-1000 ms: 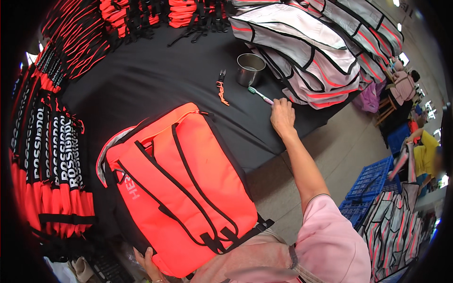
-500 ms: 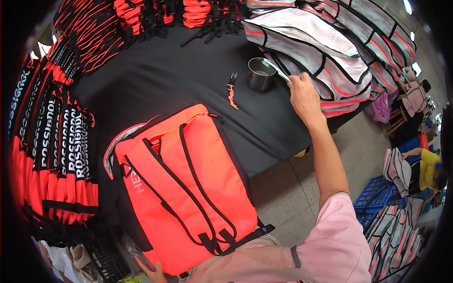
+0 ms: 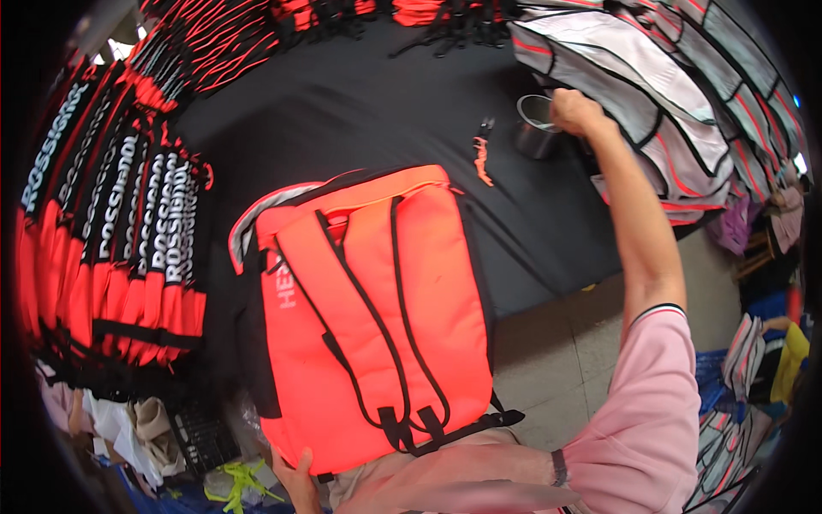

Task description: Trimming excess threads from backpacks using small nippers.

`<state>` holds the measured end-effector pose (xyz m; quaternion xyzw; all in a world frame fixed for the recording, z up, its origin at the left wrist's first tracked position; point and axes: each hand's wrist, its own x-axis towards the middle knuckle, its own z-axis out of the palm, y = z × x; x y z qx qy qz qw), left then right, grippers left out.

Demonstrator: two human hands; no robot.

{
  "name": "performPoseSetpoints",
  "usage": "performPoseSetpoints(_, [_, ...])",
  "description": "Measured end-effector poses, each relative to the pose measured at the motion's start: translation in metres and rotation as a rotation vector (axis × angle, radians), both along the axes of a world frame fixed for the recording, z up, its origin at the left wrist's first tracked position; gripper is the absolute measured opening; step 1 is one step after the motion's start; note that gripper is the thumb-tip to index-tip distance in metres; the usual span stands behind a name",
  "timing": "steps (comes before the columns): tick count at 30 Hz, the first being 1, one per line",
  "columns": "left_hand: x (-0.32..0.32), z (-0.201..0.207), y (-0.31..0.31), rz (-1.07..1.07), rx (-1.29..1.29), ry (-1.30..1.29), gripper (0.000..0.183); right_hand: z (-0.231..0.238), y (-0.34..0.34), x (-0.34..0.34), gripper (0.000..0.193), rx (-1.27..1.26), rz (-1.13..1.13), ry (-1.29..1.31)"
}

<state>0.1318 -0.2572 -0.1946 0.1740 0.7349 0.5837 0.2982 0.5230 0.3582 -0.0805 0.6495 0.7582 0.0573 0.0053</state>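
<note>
A bright orange-red backpack (image 3: 445, 308) with black-edged shoulder straps lies on the black-covered table, its lower end against my body. My left hand (image 3: 298, 480) grips its lower left corner, thumb on the edge; the other fingers are partly hidden. At the far right my right hand (image 3: 575, 111) is closed at the rim of a dark metal cup (image 3: 533, 141), holding a slim, pale toothbrush-like brush (image 3: 543, 127). Most of the brush is hidden by the hand and cup. Left of the cup lie small dark thread snips with an orange cord (image 3: 482, 163).
Stacked grey-white bag panels (image 3: 651, 111) with black and red trim rise beside the cup. Red-and-black strap pieces (image 3: 137, 257) are piled along the left, with more at the back. A co-worker in yellow (image 3: 789, 364) is at the far right. A black crate (image 3: 205, 441) stands lower left.
My right hand has lowered the brush into the cup and now sits at its rim. The left hand has come further onto the backpack's corner. The whole view has shifted.
</note>
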Motion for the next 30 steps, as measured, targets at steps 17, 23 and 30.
performPoseSetpoints(17, [-0.156,0.149,0.098,-0.384,0.039,0.11,0.057,0.021,-0.014,-0.007,0.018,0.124,0.121,-0.055])
performPoseSetpoints(23, [-0.171,0.162,0.127,-0.599,-0.356,0.317,0.052,0.011,-0.009,-0.022,0.026,-0.107,0.032,0.009])
performPoseSetpoints(30, [-0.132,0.139,0.128,-0.639,-0.823,1.207,0.074,0.046,-0.011,0.006,0.024,0.038,0.07,0.02])
